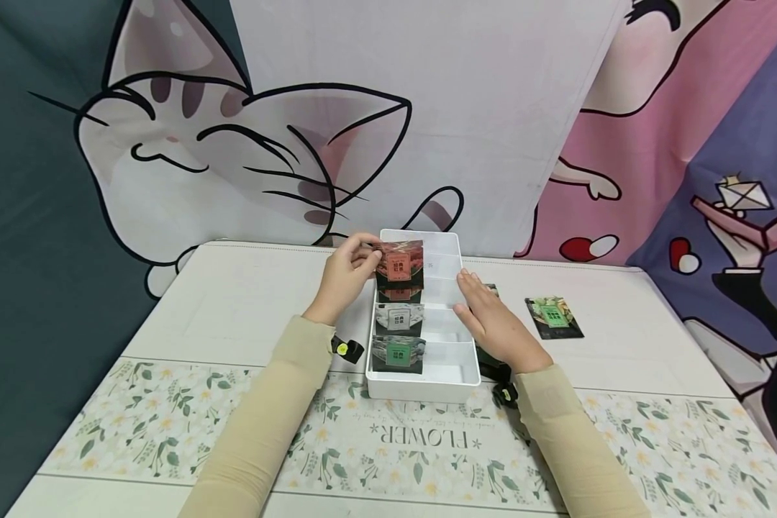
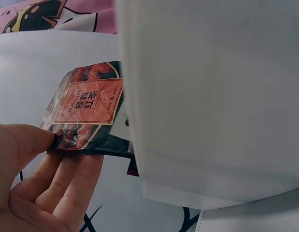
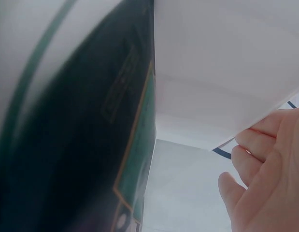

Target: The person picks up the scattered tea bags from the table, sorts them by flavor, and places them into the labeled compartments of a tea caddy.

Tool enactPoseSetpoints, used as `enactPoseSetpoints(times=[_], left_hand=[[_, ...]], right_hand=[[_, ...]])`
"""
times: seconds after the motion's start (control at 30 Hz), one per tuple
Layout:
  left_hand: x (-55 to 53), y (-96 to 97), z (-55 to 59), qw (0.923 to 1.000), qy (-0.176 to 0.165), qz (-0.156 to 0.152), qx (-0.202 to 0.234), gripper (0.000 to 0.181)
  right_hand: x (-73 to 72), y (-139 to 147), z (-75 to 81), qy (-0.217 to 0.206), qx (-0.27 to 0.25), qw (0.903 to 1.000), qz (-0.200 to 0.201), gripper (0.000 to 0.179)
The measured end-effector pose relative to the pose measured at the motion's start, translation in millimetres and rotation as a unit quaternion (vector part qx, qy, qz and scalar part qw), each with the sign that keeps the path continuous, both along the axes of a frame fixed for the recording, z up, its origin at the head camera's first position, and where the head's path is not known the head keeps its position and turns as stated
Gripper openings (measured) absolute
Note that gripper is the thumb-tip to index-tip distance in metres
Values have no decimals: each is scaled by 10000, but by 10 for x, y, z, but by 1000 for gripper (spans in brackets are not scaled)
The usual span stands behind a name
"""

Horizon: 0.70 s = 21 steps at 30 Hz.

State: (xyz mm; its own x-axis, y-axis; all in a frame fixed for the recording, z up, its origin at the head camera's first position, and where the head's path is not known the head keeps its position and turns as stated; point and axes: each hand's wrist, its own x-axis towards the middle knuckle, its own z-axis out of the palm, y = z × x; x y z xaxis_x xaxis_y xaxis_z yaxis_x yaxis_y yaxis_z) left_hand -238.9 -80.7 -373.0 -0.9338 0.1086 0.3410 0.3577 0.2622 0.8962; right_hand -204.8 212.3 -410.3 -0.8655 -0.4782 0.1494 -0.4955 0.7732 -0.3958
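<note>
A white divided box [image 1: 424, 391] stands in the middle of the table. My left hand [image 1: 344, 279] pinches a red-and-black tea sachet [image 1: 399, 263] by its left edge, above the far left part of the box; thumb and fingers grip that sachet [image 2: 89, 104] in the left wrist view. Below it, another red sachet [image 1: 399, 296], a grey sachet [image 1: 398, 319] and a green sachet [image 1: 398, 355] line the left column. My right hand [image 1: 500, 331] is at the box's right side, fingers extended. In the right wrist view its fingertips appear against the white wall [image 3: 226, 63].
A green-and-black sachet [image 1: 555, 317] lies on the table to the right. Close to the box's right wall, a dark green sachet [image 3: 130, 121] is partly hidden by my right hand in the head view. A floral mat [image 1: 188, 417] covers the table's front; a cat-print cloth [image 1: 492, 108] hangs behind.
</note>
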Motion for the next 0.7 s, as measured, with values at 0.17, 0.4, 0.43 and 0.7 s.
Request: enactPoseSetpoints(times=[0.17,0.4,0.43,0.7], left_hand=[[0,11,-37,9995,174,-56,-249,19],[-15,3,-92,9983,271,29,-514,19],[-14,0,-98,9982,273,35,-537,19],[-27,-24,-158,9970,396,42,-659,17]], right_hand=[[-8,-4,-6,14,-11,10000,-14,66],[-14,-11,-12,34,-13,10000,-26,66],[-13,-10,-14,32,-14,10000,-28,66],[-12,1,-20,27,-28,10000,-30,66]])
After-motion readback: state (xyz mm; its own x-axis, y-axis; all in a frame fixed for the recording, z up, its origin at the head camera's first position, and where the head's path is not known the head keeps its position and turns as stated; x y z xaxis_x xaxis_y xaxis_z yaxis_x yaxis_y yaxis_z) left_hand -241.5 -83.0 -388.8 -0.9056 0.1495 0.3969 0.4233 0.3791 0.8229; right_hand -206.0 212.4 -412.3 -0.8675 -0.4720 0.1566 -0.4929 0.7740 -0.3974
